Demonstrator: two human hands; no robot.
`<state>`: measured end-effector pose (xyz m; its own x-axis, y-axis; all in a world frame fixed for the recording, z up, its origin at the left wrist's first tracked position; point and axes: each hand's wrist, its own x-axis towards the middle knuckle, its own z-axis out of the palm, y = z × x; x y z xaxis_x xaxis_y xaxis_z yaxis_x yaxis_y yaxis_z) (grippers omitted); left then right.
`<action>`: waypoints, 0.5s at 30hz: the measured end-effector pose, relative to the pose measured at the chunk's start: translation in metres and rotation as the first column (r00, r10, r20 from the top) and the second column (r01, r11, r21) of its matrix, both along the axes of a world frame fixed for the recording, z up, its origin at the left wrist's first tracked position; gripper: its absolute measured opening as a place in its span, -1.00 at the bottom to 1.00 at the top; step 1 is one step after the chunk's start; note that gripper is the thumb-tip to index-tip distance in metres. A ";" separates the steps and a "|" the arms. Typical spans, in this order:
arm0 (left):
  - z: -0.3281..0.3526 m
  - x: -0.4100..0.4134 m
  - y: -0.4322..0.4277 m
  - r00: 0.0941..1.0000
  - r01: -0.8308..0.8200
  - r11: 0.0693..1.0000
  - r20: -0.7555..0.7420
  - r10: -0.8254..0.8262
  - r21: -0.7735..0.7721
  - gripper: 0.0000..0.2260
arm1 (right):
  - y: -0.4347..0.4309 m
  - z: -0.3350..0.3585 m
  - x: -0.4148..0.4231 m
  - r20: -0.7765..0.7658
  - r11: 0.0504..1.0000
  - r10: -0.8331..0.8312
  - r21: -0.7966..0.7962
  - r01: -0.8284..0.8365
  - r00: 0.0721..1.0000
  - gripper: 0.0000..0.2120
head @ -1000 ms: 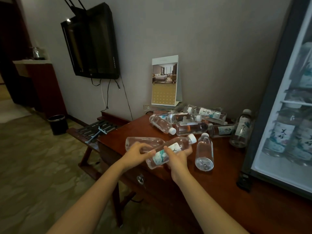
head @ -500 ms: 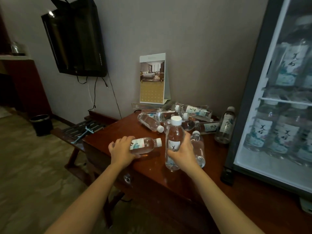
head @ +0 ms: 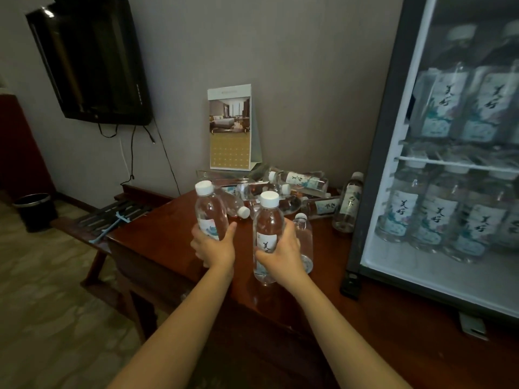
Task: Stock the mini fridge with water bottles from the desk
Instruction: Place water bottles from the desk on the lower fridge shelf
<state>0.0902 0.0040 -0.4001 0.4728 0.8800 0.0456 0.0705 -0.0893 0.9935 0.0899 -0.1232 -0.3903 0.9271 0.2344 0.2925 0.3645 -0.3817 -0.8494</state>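
While two hands grip two bottles, upright

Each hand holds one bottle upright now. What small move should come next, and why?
Probably carry both right, toward the fridge. The left hand grips the left bottle, the right hand the right bottle, both upright, and the lower shelf has bare floor in front. Whether a glass door covers it I cannot tell.

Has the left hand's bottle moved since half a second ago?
Yes. The bottle in the left hand lay flat on the desk; now it stands upright, cap nearer the calendar.
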 end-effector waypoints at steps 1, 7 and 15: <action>-0.003 0.000 -0.002 1.000 0.018 1.000 0.001 -0.018 0.022 -0.30 | -0.001 0.000 -0.001 0.004 1.000 0.000 -0.003 0.000 1.000 -0.26; -0.011 -0.001 0.000 0.974 0.204 0.967 -0.134 -0.185 0.153 -0.28 | -0.006 0.001 -0.006 0.007 1.000 -0.007 -0.001 0.007 1.000 -0.28; -0.015 -0.037 -0.015 0.989 0.086 0.987 -0.130 -0.067 0.139 -0.58 | -0.018 0.006 -0.021 0.017 1.000 0.012 -0.007 -0.011 1.000 -0.28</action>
